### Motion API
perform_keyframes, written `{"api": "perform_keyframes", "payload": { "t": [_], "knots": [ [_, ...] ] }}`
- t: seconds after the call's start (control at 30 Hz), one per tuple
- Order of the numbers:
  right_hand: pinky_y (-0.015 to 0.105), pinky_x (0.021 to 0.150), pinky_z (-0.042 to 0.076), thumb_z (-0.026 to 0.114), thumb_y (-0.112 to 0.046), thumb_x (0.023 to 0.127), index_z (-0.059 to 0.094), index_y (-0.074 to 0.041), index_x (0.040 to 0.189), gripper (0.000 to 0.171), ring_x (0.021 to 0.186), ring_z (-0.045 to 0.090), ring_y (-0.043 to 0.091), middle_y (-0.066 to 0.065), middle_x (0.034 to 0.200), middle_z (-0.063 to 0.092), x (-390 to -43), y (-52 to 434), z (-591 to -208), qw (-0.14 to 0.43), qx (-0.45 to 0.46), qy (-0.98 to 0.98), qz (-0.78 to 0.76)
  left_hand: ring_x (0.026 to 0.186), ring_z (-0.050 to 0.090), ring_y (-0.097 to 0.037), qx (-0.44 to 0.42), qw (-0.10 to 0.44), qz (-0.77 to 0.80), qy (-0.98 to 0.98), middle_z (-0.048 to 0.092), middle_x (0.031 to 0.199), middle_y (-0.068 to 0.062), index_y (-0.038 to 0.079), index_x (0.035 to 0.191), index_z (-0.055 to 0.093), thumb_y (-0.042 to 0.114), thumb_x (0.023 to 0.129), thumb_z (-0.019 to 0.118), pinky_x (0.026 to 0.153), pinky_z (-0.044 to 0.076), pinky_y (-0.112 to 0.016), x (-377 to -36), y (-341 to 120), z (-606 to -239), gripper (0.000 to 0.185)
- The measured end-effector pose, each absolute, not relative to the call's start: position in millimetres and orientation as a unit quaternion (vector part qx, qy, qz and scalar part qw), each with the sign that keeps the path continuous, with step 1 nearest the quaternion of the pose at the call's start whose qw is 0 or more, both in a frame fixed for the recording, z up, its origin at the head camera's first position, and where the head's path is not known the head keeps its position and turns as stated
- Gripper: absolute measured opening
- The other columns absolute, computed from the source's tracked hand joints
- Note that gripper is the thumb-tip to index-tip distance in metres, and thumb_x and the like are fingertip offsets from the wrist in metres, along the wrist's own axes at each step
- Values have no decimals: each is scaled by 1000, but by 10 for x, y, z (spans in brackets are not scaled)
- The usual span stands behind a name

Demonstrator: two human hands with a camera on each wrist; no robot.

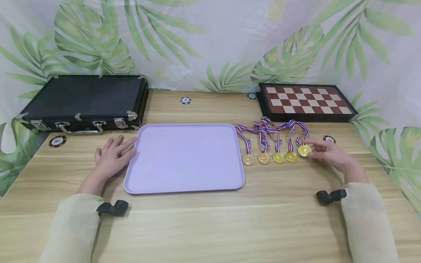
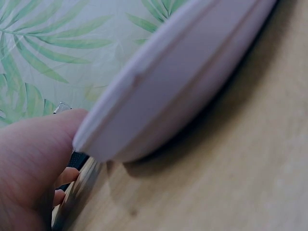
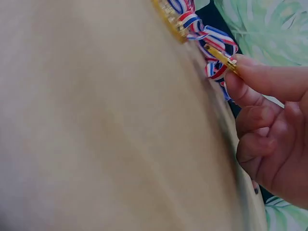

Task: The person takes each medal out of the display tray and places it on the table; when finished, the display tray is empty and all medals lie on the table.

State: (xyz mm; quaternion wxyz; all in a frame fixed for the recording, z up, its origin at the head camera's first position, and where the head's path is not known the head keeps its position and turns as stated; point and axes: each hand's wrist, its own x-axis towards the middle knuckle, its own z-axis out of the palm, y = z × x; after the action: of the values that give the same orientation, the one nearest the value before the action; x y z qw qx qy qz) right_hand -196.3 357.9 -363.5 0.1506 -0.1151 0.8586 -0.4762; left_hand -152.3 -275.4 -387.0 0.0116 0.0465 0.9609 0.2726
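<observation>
My left hand lies at the left edge of a lilac tray, its fingers loosely spread and the thumb touching the rim. In the left wrist view that thumb meets the raised side of the tray. My right hand pinches the edge of the rightmost gold medal between thumb and index finger. The right wrist view shows this medal tilted edge-on, the other fingers curled. Several more medals lie in a row to its left, their striped ribbons tangled behind them.
At the back left lies a black case with metal latches and a handle. A chessboard box sits at the back right. Several poker chips are scattered on the wooden table. A leaf-print cloth hangs behind.
</observation>
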Motion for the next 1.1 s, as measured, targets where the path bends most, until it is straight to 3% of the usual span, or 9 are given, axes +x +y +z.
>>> {"api": "perform_keyframes", "payload": {
  "t": [0.27, 0.67, 0.97, 1.1],
  "knots": [
    [24, 52, 41, 60, -7, 79, 46, 1, 121, 44, 62, 45, 12, 11, 81, 51, -1883, 3543, -3664, 150, -118, 895, -403, 123, -5, -45, 52, 4, 276, 960, 12, 137, -28, 15, 134, 32, 41, 90, 36, 85, -11, -63, -1520, -2766, -3880, 52],
    [25, 52, 36, 59, -2, 79, 48, 3, 118, 41, 60, 41, 13, 6, 71, 50, -1802, 3451, -3655, 123, -156, 923, -330, 123, -6, -45, 51, 9, 277, 959, 11, 137, -28, 15, 134, 31, 43, 89, 36, 86, -12, -62, -1526, -2777, -3884, 53],
    [27, 53, 43, 56, -8, 83, 41, -2, 125, 45, 61, 51, 15, 12, 80, 55, -1785, 3539, -3669, 117, -106, 889, -429, 123, -6, -44, 53, 6, 282, 958, 12, 137, -27, 15, 134, 32, 42, 89, 37, 86, -13, -62, -1521, -2786, -3897, 52],
    [28, 54, 44, 56, -11, 84, 42, -8, 127, 45, 64, 54, 16, 7, 83, 55, -1786, 3589, -3618, 88, -88, 882, -454, 123, -6, -44, 53, 6, 282, 958, 12, 137, -27, 15, 134, 32, 42, 90, 37, 86, -13, -62, -1518, -2788, -3899, 52]
  ]
}}
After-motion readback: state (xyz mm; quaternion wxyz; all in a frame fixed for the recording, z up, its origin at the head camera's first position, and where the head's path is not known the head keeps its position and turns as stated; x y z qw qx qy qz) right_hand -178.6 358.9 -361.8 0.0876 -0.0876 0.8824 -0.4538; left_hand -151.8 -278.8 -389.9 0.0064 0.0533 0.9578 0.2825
